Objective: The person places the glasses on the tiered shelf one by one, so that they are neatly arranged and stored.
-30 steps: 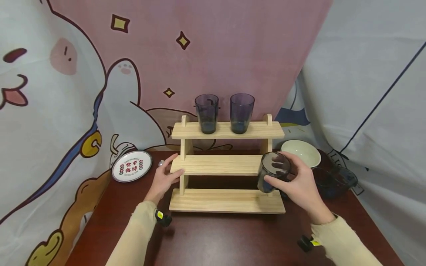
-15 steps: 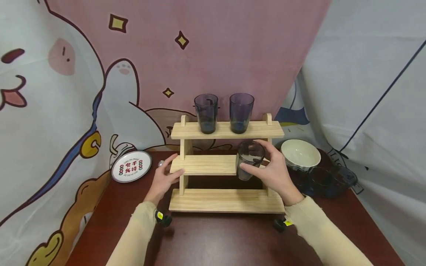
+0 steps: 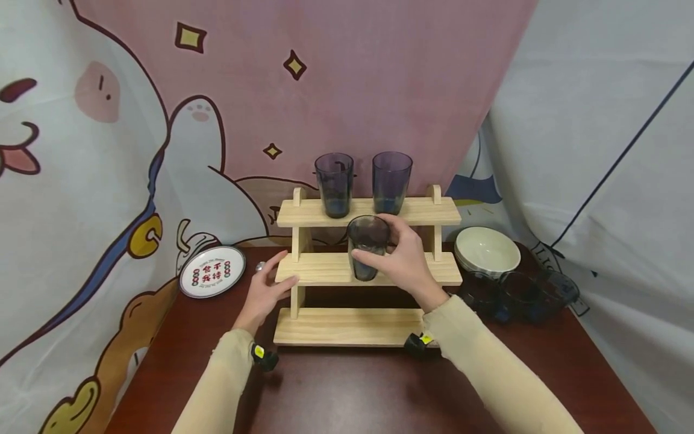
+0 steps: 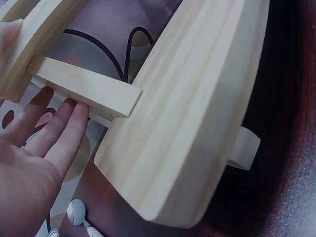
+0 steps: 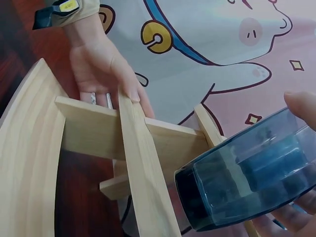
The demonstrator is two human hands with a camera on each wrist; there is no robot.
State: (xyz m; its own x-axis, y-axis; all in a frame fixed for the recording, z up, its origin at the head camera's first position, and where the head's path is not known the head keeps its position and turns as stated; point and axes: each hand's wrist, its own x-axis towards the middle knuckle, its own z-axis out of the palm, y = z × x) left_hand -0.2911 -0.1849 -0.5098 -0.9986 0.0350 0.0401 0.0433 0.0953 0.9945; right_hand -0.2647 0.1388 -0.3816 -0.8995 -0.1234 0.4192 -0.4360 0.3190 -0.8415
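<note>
A wooden three-tier rack (image 3: pixel 314 328) carries two blue-purple glasses (image 3: pixel 334 187) (image 3: pixel 391 184), both upright on its top tier. My left hand (image 3: pixel 262 298) holds the left end of the middle tier, thumb on the board; in the left wrist view the fingers of this hand (image 4: pixel 34 163) lie against the upright. My right hand (image 3: pixel 406 259) grips another glass (image 3: pixel 365 265) by its side, mouth up, in front of the middle tier's centre. The right wrist view has this glass (image 5: pixel 247 173) large at the right; whether its base touches the board, I cannot tell.
On the dark red table (image 3: pixel 336 392), a white plate with red characters (image 3: pixel 212 272) lies left of the rack. To its right are pale stacked bowls (image 3: pixel 488 250) and several dark glasses (image 3: pixel 520 295). A spoon (image 4: pixel 77 212) shows in the left wrist view.
My right hand has carried the glass leftward and up, from the rack's right end to the middle of the centre tier. My left hand has stayed on the rack.
</note>
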